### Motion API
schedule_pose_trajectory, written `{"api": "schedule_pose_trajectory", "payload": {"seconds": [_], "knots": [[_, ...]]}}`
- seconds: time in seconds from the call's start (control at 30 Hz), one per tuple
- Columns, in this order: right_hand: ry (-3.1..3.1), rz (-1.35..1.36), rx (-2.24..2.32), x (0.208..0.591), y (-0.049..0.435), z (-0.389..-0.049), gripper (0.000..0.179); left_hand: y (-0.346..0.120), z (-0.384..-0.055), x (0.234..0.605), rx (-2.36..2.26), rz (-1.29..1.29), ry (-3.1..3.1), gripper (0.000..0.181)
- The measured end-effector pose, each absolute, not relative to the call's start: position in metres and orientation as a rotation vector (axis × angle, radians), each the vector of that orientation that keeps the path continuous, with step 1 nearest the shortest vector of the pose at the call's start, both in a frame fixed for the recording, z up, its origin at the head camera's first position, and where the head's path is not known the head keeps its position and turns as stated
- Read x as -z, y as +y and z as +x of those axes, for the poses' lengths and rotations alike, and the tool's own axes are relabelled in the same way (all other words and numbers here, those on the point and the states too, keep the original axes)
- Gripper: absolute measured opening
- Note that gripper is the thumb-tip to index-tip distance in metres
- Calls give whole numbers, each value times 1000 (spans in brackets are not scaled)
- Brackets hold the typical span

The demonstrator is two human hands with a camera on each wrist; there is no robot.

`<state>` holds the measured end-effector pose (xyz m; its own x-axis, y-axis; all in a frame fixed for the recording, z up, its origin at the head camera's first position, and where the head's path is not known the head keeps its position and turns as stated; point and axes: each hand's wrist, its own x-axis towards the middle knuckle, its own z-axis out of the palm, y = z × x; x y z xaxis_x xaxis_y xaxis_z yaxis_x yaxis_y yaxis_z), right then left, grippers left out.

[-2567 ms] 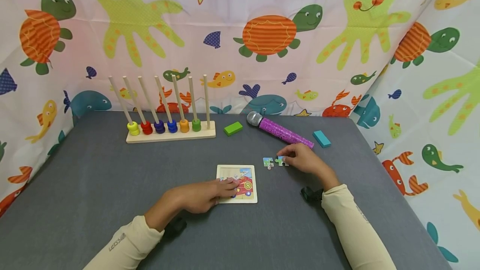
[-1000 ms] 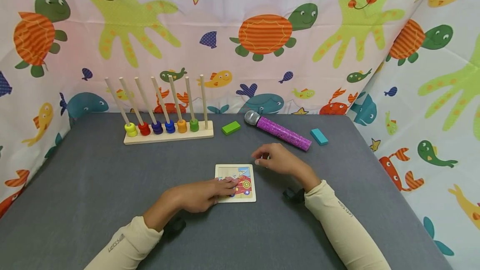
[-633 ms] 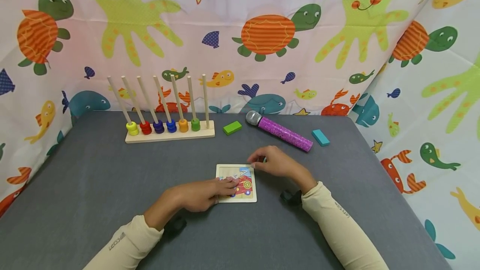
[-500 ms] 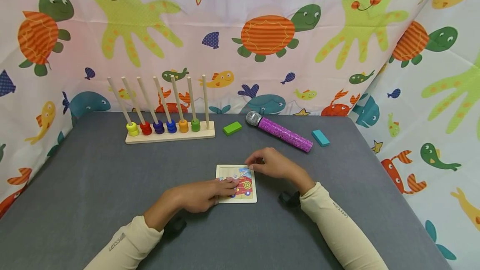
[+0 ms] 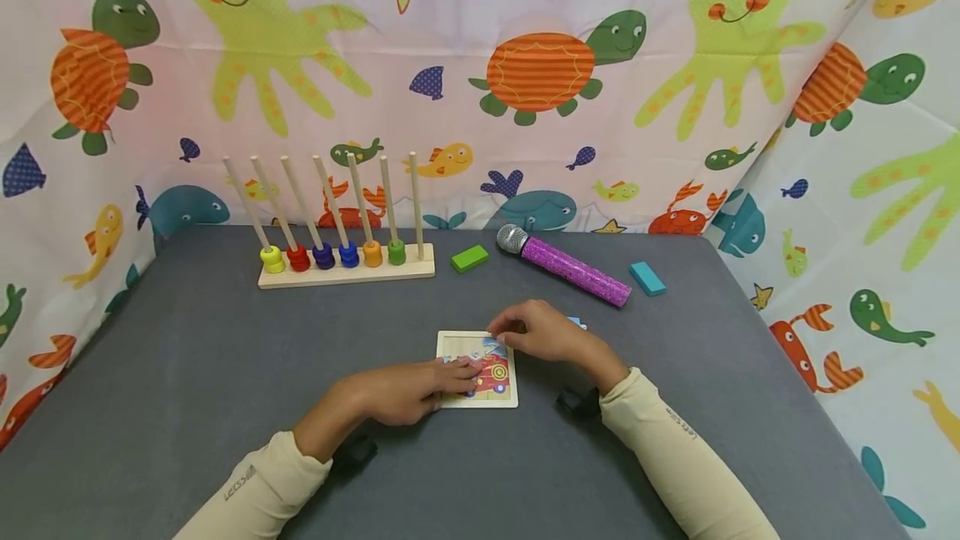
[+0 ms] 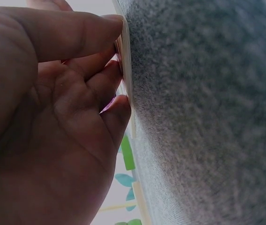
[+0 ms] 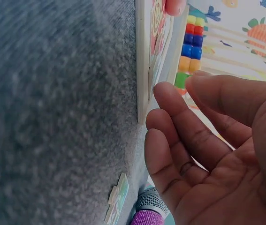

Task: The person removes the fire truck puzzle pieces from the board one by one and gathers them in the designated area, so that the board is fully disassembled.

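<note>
A square wooden picture puzzle [image 5: 500, 397] with a red vehicle lies flat on the grey table. Across its left part rests my left hand [image 5: 405, 391], fingers extended over the picture. In the left wrist view the thumb [image 6: 100, 35] touches the board's edge. My right hand [image 5: 546, 332] is at the top right corner of the puzzle, fingers loosely bent. In the right wrist view its thumb and fingers stand apart, with no piece visible between them. A loose jigsaw piece [image 5: 577, 322] peeks out behind the right hand; the hand may hide more.
Behind the puzzle stands a wooden peg rack [image 5: 347, 275] with coloured rings. To its right lie a green block [image 5: 469, 258], a purple glitter microphone [image 5: 573, 271] and a blue block [image 5: 647, 278]. A sea-animal curtain [image 5: 450, 48] backs the table.
My right hand has moved left from the loose jigsaw pieces to the puzzle's top right corner, then settled slightly lower. My left hand has stayed on the puzzle.
</note>
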<state>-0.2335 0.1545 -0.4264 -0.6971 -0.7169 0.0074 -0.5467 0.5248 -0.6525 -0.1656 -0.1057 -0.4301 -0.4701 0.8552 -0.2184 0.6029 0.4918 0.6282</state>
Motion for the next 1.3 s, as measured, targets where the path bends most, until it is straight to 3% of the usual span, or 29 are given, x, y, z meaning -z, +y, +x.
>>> {"api": "schedule_pose_trajectory", "payload": {"seconds": [1.3], "knots": [[2503,-1047,696,417,142,-216,28,-104,-167,431,-674,1195,2209,49]]}}
